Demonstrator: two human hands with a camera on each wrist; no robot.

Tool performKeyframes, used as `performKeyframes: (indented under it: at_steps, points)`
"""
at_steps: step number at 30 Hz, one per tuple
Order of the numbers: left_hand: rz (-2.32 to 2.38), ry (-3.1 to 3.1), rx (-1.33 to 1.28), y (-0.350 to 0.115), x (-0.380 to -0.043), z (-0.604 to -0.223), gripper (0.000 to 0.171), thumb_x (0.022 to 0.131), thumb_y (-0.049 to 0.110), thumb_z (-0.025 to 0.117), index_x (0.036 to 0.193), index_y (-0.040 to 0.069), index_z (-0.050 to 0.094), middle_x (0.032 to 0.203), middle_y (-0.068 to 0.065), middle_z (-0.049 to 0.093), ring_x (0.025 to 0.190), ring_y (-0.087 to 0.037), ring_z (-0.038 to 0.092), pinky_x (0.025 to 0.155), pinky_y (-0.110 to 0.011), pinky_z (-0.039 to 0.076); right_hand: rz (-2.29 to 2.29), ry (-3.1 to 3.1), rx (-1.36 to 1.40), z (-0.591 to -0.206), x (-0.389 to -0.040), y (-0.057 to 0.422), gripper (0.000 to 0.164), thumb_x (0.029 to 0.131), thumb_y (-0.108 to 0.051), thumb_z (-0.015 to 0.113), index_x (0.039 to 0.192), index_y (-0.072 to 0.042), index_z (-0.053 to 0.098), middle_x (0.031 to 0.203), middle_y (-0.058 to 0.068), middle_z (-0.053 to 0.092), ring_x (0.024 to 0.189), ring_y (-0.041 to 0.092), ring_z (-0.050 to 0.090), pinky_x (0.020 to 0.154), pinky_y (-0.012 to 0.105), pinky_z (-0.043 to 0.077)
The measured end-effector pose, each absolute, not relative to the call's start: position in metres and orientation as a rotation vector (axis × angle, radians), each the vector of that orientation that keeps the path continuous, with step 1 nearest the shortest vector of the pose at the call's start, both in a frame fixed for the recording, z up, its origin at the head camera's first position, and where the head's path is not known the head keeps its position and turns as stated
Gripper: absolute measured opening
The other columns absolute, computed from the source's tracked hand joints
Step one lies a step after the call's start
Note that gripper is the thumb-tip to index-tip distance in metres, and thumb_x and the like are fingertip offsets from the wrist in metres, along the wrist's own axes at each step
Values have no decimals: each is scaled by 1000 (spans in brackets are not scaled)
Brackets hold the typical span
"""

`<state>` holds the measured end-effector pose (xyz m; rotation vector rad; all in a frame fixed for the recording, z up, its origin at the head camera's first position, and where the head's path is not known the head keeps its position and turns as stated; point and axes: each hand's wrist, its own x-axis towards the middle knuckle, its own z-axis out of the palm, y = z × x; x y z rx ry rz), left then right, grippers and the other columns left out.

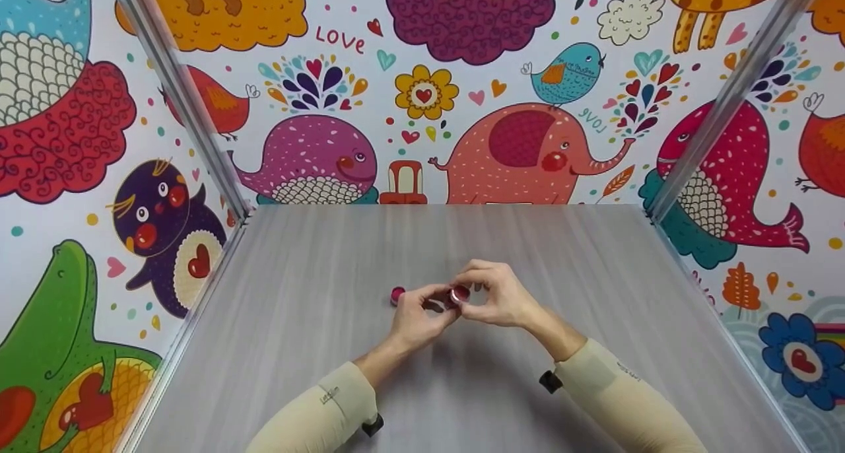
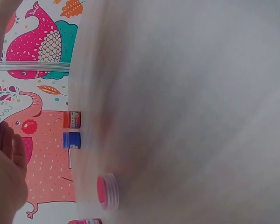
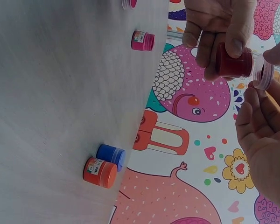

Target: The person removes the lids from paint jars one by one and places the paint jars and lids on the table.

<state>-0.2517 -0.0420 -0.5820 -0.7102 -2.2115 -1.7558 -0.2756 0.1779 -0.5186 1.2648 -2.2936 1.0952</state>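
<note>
Both hands meet over the middle of the table. My left hand (image 1: 421, 317) holds a small dark red paint jar (image 3: 228, 60) lying on its side, mouth toward the other hand. Thumb and fingers of my right hand (image 1: 498, 296) pinch a clear ribbed lid (image 3: 265, 77) at the jar's mouth. Whether lid and jar touch, I cannot tell. A pink paint jar (image 3: 142, 41) stands on the table, and near it lies a clear-rimmed lid with pink inside (image 2: 109, 191). In the left wrist view the held jar is mostly cut off at the edge.
An orange paint jar (image 3: 99, 172) and a blue paint jar (image 3: 113, 156) stand side by side on the grey table (image 1: 297, 255); the head view does not show them. Metal posts (image 1: 191, 109) and walls printed with cartoon animals enclose the table.
</note>
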Motion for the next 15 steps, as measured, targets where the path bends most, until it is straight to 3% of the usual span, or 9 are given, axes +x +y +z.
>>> performKeyframes:
  at_steps: [7, 15]
  points:
    - [-1757, -2220, -680, -46, -255, -580, 28, 91, 11, 93, 118, 11, 85, 105, -8, 87, 95, -17, 82, 82, -49, 71, 1098, -2287, 1250, -516, -276, 178, 28, 85, -8, 87, 113, -13, 85, 102, 1, 79, 81, 6, 61, 69, 21, 50]
    - [-1757, -2223, -623, -50, -259, -581, 24, 91, 12, 93, 114, 13, 85, 103, -6, 87, 94, -24, 83, 83, -53, 70, 1153, -2223, 1234, -520, -276, 177, 31, 82, -3, 89, 112, -12, 85, 100, 5, 79, 79, 9, 62, 66, 21, 49]
